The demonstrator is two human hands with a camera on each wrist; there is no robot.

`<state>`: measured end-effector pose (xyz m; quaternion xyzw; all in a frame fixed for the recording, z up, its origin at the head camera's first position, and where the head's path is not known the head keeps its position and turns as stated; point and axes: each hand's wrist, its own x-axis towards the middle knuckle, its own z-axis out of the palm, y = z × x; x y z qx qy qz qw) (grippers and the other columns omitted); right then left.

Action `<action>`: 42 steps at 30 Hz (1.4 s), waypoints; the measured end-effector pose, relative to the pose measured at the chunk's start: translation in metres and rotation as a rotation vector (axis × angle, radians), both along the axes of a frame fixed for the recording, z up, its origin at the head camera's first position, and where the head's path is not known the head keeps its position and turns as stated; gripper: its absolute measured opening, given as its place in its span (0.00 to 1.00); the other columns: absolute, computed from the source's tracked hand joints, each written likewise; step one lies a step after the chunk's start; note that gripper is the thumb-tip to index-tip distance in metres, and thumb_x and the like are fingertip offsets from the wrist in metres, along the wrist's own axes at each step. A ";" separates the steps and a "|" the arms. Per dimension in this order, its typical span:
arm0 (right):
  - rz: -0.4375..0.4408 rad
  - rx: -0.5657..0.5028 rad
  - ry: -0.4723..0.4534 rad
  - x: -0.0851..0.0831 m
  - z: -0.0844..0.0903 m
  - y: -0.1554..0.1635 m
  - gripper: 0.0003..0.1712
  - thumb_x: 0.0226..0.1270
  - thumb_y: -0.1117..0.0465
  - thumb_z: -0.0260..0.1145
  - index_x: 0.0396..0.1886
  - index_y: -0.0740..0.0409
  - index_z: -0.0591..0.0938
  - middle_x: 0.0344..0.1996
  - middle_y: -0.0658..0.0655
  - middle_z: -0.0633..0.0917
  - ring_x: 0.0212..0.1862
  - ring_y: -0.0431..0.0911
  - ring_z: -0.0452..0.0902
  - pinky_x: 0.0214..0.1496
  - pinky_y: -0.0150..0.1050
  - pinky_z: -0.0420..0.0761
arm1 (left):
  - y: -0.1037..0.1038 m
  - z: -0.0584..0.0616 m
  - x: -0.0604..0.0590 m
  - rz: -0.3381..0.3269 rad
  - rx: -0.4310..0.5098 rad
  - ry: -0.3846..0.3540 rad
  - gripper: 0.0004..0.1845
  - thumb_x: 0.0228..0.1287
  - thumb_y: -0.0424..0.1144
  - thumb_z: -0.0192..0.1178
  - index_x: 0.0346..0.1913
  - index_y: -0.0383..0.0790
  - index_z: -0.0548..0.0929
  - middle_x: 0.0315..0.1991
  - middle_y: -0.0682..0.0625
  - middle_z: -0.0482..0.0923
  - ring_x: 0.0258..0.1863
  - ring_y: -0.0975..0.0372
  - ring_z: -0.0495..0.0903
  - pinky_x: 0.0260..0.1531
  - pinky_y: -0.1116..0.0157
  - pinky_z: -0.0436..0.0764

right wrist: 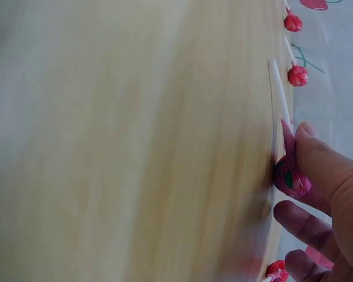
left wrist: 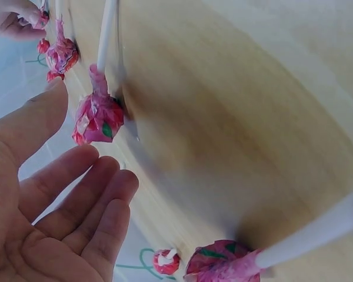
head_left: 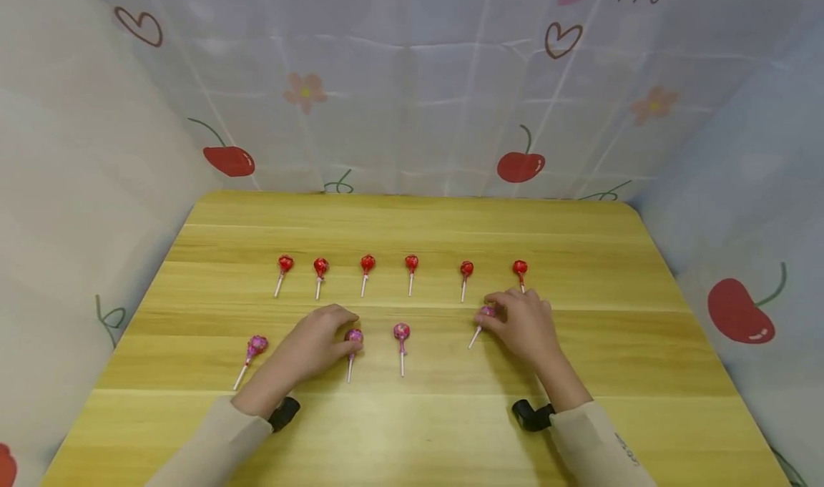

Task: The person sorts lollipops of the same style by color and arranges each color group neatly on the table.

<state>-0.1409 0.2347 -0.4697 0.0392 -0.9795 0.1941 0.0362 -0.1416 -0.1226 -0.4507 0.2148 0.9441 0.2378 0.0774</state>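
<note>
My left hand reaches over a pink-wrapped lollipop lying on the table. In the left wrist view its fingers are loosely spread, with that lollipop's head between thumb and fingertips, not gripped. With thumb and finger, my right hand pinches another pink lollipop by its wrapped head, the white stick pointing toward me. The right wrist view shows the thumb across this lollipop's wrapper, the other fingers bent below. Between the hands lies a third pink lollipop, its stick toward me.
Farther back, several red lollipops form a row, from one at the left to one at the right, just beyond the right hand. Another pink lollipop lies left of the left forearm. The wooden table meets a printed curtain behind.
</note>
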 end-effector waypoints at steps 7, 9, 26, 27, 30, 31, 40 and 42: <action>0.022 -0.029 -0.023 -0.003 0.001 0.000 0.18 0.57 0.43 0.75 0.41 0.48 0.89 0.39 0.51 0.89 0.40 0.51 0.76 0.40 0.43 0.61 | 0.001 0.001 0.001 0.011 0.008 -0.029 0.23 0.60 0.44 0.71 0.54 0.34 0.83 0.54 0.42 0.83 0.58 0.48 0.80 0.61 0.50 0.76; 0.040 -0.038 -0.028 -0.004 0.004 -0.001 0.18 0.57 0.43 0.75 0.41 0.48 0.89 0.39 0.51 0.89 0.42 0.51 0.78 0.40 0.44 0.63 | 0.001 0.001 0.001 0.012 0.007 -0.029 0.23 0.60 0.43 0.71 0.55 0.34 0.83 0.54 0.42 0.83 0.58 0.48 0.80 0.62 0.50 0.76; 0.259 -0.117 -0.169 0.009 0.022 -0.031 0.16 0.57 0.47 0.75 0.45 0.45 0.88 0.42 0.43 0.87 0.45 0.43 0.74 0.48 0.42 0.63 | 0.000 0.003 0.003 0.031 0.008 -0.044 0.25 0.59 0.44 0.72 0.55 0.33 0.83 0.55 0.42 0.83 0.59 0.49 0.79 0.61 0.51 0.76; 0.270 -0.112 -0.171 0.010 0.021 -0.033 0.16 0.57 0.47 0.75 0.44 0.45 0.88 0.42 0.43 0.87 0.44 0.42 0.74 0.47 0.42 0.63 | 0.000 0.002 0.003 0.031 0.008 -0.041 0.24 0.59 0.44 0.72 0.55 0.33 0.83 0.54 0.42 0.83 0.58 0.49 0.79 0.61 0.51 0.76; 0.288 -0.099 -0.173 0.010 0.018 -0.035 0.16 0.56 0.47 0.76 0.43 0.45 0.88 0.41 0.42 0.87 0.43 0.41 0.73 0.46 0.40 0.62 | 0.000 0.001 0.004 0.033 0.007 -0.037 0.24 0.59 0.44 0.72 0.55 0.33 0.83 0.54 0.42 0.83 0.57 0.50 0.80 0.61 0.52 0.77; 0.291 -0.098 -0.175 0.011 0.017 -0.036 0.16 0.55 0.47 0.76 0.43 0.44 0.88 0.41 0.41 0.87 0.42 0.41 0.73 0.45 0.39 0.62 | 0.000 0.001 0.004 0.035 0.008 -0.037 0.24 0.58 0.44 0.72 0.55 0.33 0.83 0.53 0.43 0.83 0.57 0.50 0.80 0.61 0.52 0.77; 0.299 -0.070 -0.170 0.013 0.010 -0.039 0.16 0.55 0.45 0.76 0.42 0.44 0.88 0.40 0.41 0.88 0.40 0.38 0.72 0.44 0.38 0.61 | -0.001 -0.001 0.005 0.045 0.010 -0.038 0.25 0.58 0.46 0.73 0.55 0.35 0.83 0.53 0.44 0.83 0.56 0.51 0.80 0.60 0.52 0.78; 0.299 -0.062 -0.162 0.013 0.008 -0.040 0.16 0.55 0.45 0.76 0.42 0.43 0.88 0.40 0.41 0.87 0.40 0.38 0.73 0.45 0.38 0.62 | -0.002 -0.001 0.005 0.045 0.010 -0.033 0.26 0.58 0.46 0.73 0.55 0.35 0.83 0.53 0.44 0.83 0.56 0.51 0.80 0.60 0.52 0.78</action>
